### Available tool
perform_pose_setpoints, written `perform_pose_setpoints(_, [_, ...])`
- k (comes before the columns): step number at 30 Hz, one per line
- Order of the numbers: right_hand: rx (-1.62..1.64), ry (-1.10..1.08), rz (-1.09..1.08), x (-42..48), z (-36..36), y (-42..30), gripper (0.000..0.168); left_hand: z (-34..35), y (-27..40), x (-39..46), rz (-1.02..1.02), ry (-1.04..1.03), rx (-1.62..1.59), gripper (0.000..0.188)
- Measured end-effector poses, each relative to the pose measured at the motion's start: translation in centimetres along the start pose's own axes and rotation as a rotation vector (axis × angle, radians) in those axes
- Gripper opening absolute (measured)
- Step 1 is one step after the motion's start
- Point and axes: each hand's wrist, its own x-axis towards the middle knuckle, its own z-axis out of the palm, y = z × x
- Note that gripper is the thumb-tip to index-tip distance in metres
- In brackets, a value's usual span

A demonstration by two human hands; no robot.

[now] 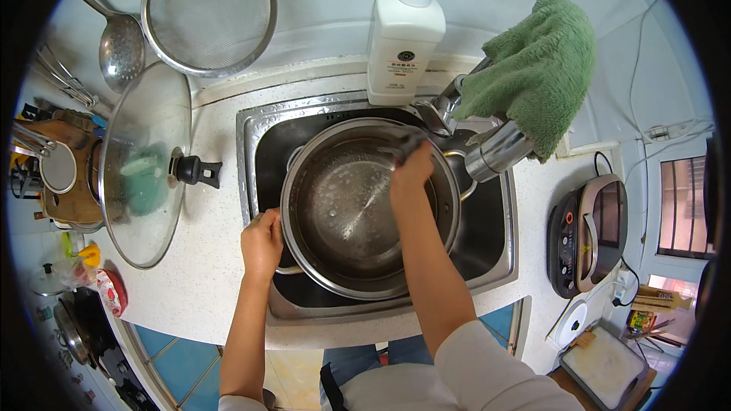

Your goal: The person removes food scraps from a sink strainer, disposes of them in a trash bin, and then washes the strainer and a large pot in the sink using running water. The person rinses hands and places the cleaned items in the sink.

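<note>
A large stainless steel pot (348, 211) with suds and some liquid inside sits over the sink (488, 251). My left hand (262, 245) grips the pot by its left side, at the handle, most of which the fingers hide. My right hand (415, 165) holds a dark, blurred scrubbing pad (408, 141) against the inner wall at the pot's upper right. The pot's right wire handle (471, 188) stands free, beside the faucet (497, 151). A green cloth (531, 74) drapes over the faucet.
A white pump bottle (405, 40) stands behind the sink. Left of it are a glass lid (148, 182) with a black knob, a round mesh strainer (209, 11) and a skimmer ladle (121, 48). A black electric cooking appliance (588, 237) stands at right on the counter.
</note>
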Motion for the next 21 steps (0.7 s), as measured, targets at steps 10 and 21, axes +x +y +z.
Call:
perform_pose_setpoints(10, [-1.020, -0.920, 0.247, -11.5, 0.3, 6.6, 0.037, -0.1, -0.6, 0.2, 0.025, -0.044, 0.104, 0.004])
perform_pose_setpoints(21, [-2.482, -1.753, -0.277, -9.3, -8.6, -10.8, 0.033, -0.4, 0.1, 0.0, -0.044, -0.038, 0.041, 0.004])
